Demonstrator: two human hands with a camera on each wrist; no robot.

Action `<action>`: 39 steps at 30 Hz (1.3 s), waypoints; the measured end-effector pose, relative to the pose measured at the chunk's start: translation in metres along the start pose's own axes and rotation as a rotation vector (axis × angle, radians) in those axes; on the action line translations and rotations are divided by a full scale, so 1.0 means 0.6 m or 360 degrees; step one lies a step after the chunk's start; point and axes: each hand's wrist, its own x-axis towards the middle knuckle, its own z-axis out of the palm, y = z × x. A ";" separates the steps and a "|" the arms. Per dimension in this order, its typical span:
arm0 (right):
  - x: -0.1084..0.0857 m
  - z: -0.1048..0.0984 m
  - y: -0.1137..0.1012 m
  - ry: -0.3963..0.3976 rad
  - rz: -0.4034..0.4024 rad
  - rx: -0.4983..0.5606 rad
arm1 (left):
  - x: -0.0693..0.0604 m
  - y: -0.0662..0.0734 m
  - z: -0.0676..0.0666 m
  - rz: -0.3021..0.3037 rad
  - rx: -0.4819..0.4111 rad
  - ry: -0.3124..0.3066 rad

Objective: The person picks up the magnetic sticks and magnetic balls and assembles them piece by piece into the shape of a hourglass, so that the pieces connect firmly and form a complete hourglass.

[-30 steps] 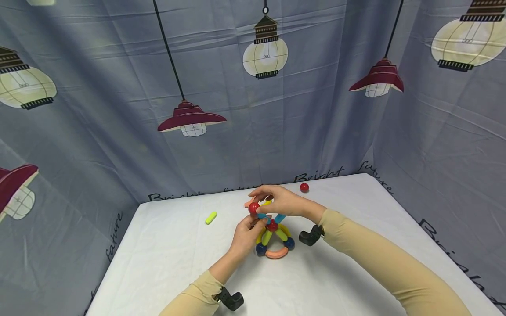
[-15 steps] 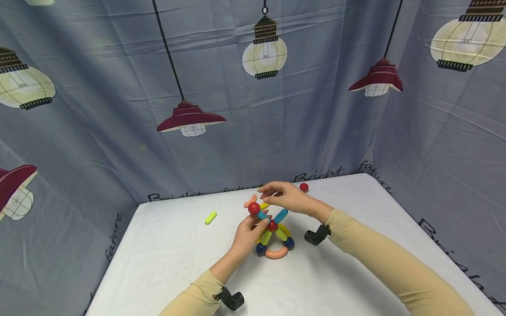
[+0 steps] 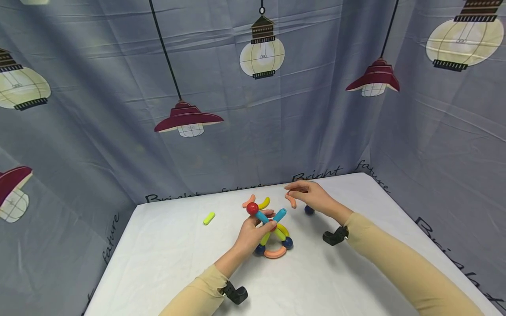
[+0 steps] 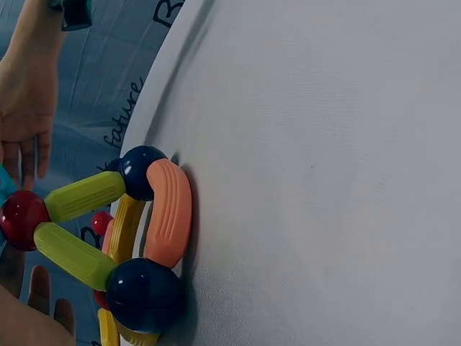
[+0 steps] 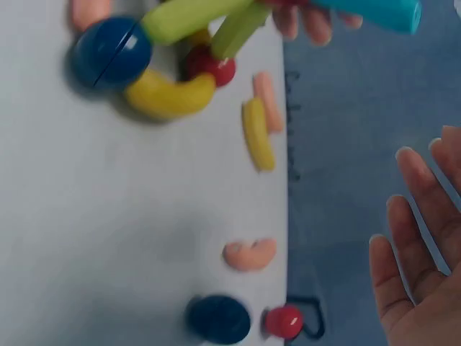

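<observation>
My left hand (image 3: 251,232) holds a magnetic ball-and-stick toy near its middle red ball (image 4: 21,220). The toy stands on the table. Two lime sticks (image 4: 79,256) slope down from that ball to dark blue balls (image 4: 144,294), joined by a curved orange stick (image 4: 170,213). Two light blue sticks (image 3: 280,215) rise from the middle, the left one topped by a red ball (image 3: 252,208). Off to the right, my right hand (image 3: 314,198) hovers above loose pieces, fingers extended and holding nothing in the right wrist view.
Behind the toy lie a curved orange stick (image 3: 249,201) and a curved yellow one (image 3: 264,203). Under the right hand are another orange stick (image 3: 291,201), a dark blue ball (image 3: 309,210) and a red ball (image 5: 284,321). A lime stick (image 3: 209,218) lies left.
My right hand has left the upper red ball and moved right, over the loose pieces. A loose orange stick and dark blue ball have come into sight. My left hand keeps its hold.
</observation>
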 end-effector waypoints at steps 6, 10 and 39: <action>-0.011 -0.013 0.044 0.0096 0.0097 -0.0014 | 0.008 -0.003 0.001 -0.0013 -0.0019 -0.0021; -0.017 -0.017 0.075 0.0176 0.0131 -0.0083 | 0.010 -0.005 0.002 -0.0040 -0.0005 -0.0019; -0.033 0.014 0.164 0.0215 0.0364 -0.0308 | 0.009 -0.005 0.009 -0.0122 0.0127 0.0006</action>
